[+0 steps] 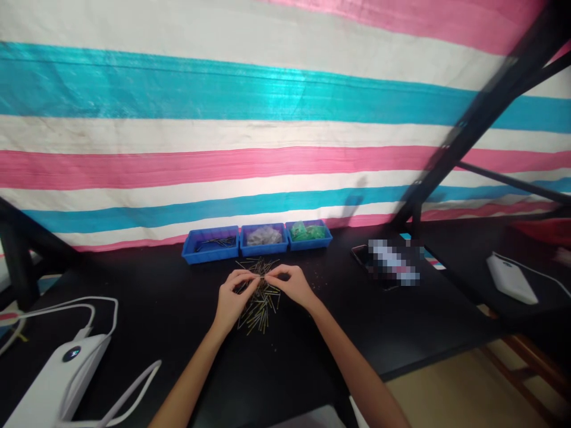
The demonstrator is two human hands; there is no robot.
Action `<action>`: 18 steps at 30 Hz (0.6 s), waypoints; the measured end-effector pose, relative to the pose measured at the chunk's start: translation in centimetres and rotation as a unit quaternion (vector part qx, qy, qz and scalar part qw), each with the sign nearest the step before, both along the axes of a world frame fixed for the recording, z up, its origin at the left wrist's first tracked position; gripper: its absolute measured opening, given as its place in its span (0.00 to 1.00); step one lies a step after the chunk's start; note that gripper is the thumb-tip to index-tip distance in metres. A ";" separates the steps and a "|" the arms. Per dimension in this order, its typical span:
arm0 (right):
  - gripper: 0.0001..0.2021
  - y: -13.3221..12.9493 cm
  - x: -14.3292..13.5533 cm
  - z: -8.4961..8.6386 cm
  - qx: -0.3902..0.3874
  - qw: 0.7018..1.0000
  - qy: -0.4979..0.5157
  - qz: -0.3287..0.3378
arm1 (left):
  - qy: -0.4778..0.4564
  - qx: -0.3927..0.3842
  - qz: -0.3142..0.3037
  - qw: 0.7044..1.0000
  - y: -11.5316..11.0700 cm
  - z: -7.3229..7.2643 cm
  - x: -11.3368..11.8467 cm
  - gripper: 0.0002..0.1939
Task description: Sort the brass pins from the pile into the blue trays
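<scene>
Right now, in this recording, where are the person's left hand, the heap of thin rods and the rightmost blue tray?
Left hand [229, 298]: head view, on the back of the hand.
Heap of thin rods [257, 313]: head view, on its near part.
Rightmost blue tray [311, 244]: head view, on its front wall.

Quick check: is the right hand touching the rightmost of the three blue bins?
Apart. The head view shows a strip of black tabletop between the right hand and the near wall of the rightmost blue bin.
</scene>
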State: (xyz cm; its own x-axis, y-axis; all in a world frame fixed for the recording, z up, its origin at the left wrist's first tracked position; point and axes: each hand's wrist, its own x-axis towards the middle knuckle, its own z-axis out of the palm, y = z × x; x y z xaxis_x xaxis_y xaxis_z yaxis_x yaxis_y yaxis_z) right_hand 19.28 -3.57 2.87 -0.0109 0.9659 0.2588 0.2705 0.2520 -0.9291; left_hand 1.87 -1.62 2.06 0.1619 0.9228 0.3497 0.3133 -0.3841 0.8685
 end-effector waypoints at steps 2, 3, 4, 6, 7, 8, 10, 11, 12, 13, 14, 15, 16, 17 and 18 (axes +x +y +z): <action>0.07 -0.2 -0.4 -0.2 0.018 0.999 -0.029 0.023 | -0.008 -0.004 -0.002 1.000 0.0 -0.2 0.1 0.10; 0.06 -0.3 -0.6 -0.3 0.026 0.998 -0.045 0.033 | -0.009 -0.003 -0.008 1.000 0.0 -0.4 0.2 0.10; 0.05 -0.4 -0.8 -0.4 0.030 0.997 -0.060 0.041 | -0.008 -0.002 -0.015 1.000 0.0 -0.5 0.2 0.09; 0.05 -0.5 -1.1 -0.4 0.038 0.995 -0.081 0.049 | -0.005 0.002 -0.024 1.000 0.0 -0.6 0.2 0.09; 0.04 -0.6 -1.2 -0.4 0.045 0.994 -0.084 0.049 | -0.003 0.004 -0.023 1.000 0.0 -0.6 0.2 0.09; 0.04 -0.6 -1.2 -0.3 0.053 0.994 -0.082 0.047 | -0.001 0.006 -0.018 1.000 0.0 -0.5 0.1 0.09; 0.04 -0.5 -1.0 -0.2 0.066 0.995 -0.066 0.033 | 0.005 0.009 -0.003 1.000 0.1 -0.3 -0.1 0.09; 0.05 -0.4 -0.8 -0.1 0.071 0.996 -0.056 0.022 | 0.010 0.010 0.001 1.000 0.1 -0.2 -0.3 0.09; 0.05 -0.3 -0.7 0.0 0.074 0.996 -0.046 0.011 | 0.017 0.011 0.000 1.000 0.2 -0.1 -0.4 0.09; 0.06 -0.2 -0.5 0.0 0.075 0.996 -0.038 0.001 | 0.028 0.015 -0.007 0.999 0.2 0.0 -0.5 0.09; 0.06 -0.1 -0.4 0.0 0.077 0.996 -0.033 -0.006 | 0.042 0.022 -0.016 0.999 0.3 0.0 -0.6 0.09; 0.07 -0.1 -0.3 -0.1 0.076 0.996 -0.037 -0.010 | 0.059 0.034 -0.025 0.997 0.4 0.1 -0.7 0.09; 0.07 0.0 -0.1 -0.2 0.073 0.996 -0.051 -0.014 | 0.075 0.048 -0.031 0.996 0.7 0.1 -0.8 0.08; 0.08 0.0 0.0 -0.3 0.066 0.995 -0.078 -0.018 | 0.090 0.063 -0.028 0.994 1.0 0.1 -1.0 0.08; 0.09 0.0 0.1 -0.4 0.055 0.992 -0.114 -0.024 | 0.105 0.077 -0.015 0.991 1.5 0.1 -1.2 0.08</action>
